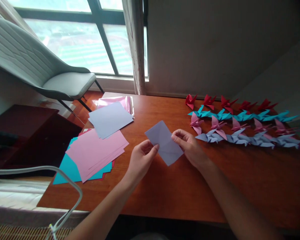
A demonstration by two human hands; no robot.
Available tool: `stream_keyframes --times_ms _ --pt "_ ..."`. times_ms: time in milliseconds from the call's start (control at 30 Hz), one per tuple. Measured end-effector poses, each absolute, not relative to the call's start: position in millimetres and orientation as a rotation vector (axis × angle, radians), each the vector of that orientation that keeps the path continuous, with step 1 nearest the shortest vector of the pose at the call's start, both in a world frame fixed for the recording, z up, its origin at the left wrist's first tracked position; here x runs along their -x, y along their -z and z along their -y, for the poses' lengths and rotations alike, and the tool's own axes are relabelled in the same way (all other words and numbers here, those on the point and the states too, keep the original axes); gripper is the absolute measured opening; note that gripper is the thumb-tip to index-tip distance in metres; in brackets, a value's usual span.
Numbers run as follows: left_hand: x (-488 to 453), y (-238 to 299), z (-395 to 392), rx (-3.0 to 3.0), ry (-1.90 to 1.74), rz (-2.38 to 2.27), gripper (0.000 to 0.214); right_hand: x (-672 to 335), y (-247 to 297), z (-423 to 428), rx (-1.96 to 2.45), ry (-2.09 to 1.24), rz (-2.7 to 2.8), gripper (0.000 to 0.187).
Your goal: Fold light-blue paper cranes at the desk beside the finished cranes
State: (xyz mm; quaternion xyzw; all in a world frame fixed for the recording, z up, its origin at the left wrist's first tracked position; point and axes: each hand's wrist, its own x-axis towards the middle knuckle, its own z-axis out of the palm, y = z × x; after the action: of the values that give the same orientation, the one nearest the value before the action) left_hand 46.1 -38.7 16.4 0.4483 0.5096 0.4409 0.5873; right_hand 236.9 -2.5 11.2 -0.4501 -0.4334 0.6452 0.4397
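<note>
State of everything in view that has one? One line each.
Left hand: pinching held paper
Right hand: pinching held paper
Held paper: opened out, creased
Paper cranes: folded, four rows
Pale sheets: flat, stacked, overlapping pink
Pink sheets: flat, fanned
Blue sheets: flat, partly covered
Curtain: gathered at window's right

Bare wood on the table [180, 200] stretches between the forearms, giving a hand room to pass along the near edge. A second open lane lies beyond the held paper [165, 143], between the loose sheets [97, 153] and the paper birds [242, 116]. Only a narrow gap separates the right hand [188, 146] from the nearest birds, whose close rows obstruct the right side. Leftward, overlapping sheets block the way, and a white cable [78, 186] arcs across the near left corner.
</note>
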Motion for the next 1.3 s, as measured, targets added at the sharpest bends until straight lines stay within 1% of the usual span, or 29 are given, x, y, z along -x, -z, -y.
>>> stream_keyframes --times_ms 100,167,233,367,633,767,867,1033,1167,1300 --pt "-48 -15 34 -1.049 -1.066 -1.188 0.027 -242 -9 -1 1.184 -1.409 1.256 0.026" --pt "-47 -15 34 -1.072 -1.049 -1.185 0.026 -245 -10 -2 1.18 -1.389 1.291 0.032" --pt "-47 -14 35 -1.086 -0.999 -1.143 0.027 -245 -11 -1 1.145 -1.479 1.278 0.037" --pt "-46 -13 36 -1.104 -0.955 -1.097 0.031 -239 -16 3 1.136 -1.602 1.225 0.028" --pt "-37 -17 33 -1.156 -1.093 -1.292 0.031 -234 -20 9 1.114 -1.772 1.438 0.028" --pt "-35 -17 34 -1.156 -1.107 -1.31 0.033 -235 -19 10 1.119 -1.791 1.507 0.029" --pt "-37 -17 34 -1.154 -1.092 -1.299 0.032 -235 -16 10 1.126 -1.724 1.495 0.027" --pt "-40 -15 35 -1.136 -0.981 -1.232 0.041 -232 -12 11 1.2 -1.508 1.427 0.027" --pt "-41 -15 36 -1.162 -1.009 -1.225 0.035 -231 -14 12 1.202 -1.424 1.392 0.027" --pt "-40 -14 36 -1.159 -0.927 -1.174 0.039 -230 -17 12 1.244 -1.313 1.34 0.027"
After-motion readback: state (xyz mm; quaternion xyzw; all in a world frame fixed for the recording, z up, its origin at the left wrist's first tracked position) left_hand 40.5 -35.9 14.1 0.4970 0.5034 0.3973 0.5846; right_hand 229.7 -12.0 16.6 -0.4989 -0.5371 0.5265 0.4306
